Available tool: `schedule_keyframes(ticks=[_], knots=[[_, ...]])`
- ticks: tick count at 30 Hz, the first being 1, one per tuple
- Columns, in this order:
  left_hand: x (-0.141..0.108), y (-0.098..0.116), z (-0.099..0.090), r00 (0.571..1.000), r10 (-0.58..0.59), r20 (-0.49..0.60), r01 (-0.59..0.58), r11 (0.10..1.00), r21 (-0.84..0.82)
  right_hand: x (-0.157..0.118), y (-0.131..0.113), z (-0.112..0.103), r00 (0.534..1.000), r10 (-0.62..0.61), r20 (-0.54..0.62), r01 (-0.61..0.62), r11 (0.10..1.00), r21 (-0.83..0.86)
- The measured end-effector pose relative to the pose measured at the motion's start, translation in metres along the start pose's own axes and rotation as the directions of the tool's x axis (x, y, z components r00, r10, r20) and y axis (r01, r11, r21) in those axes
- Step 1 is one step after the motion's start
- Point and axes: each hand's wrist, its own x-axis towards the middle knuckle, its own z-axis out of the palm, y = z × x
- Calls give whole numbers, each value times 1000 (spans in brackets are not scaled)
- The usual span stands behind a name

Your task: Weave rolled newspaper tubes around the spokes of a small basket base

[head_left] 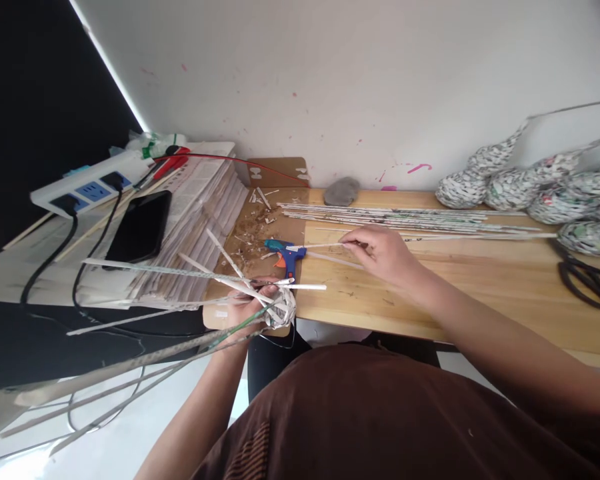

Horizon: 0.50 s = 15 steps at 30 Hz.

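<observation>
My left hand [250,307] is closed around a small woven piece of rolled newspaper [281,308], whose long paper tubes [145,268] fan out to the left and below. Thumb and fingertips of my right hand [380,252] pinch a thin paper tube [325,245] above the wooden table. Between the hands, a blue glue gun [294,252] lies on a brown cardboard sheet [300,193], its nozzle end toward the left. Beyond my right hand, a bundle of rolled paper tubes [380,217] lies lengthwise on the table.
Gourd-shaped woven paper pieces [510,187] and black scissors [587,283] occupy the right side. A grey stone [341,191] sits by the wall. Leftward, a paper stack [200,213] bears a phone [140,225] and a power strip [93,190] with cables. Paper scraps [253,233] litter the cardboard.
</observation>
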Motion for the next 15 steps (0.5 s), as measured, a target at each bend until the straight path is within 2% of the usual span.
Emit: schedule_keyframes(ticks=[5, 8, 15], knots=[[0, 1, 3, 1000, 3, -30, -3, 1000, -1, -10, -35, -37, 980, -171, -103, 163, 983, -80], [-1, 3, 3, 999, 24, -39, -22, 999, 28, -15, -44, -52, 968, -236, -83, 220, 962, -162], [-3, 1, 4, 999, 23, -47, -22, 1000, 21, -17, -46, -48, 952, -307, -14, 290, 913, -285]])
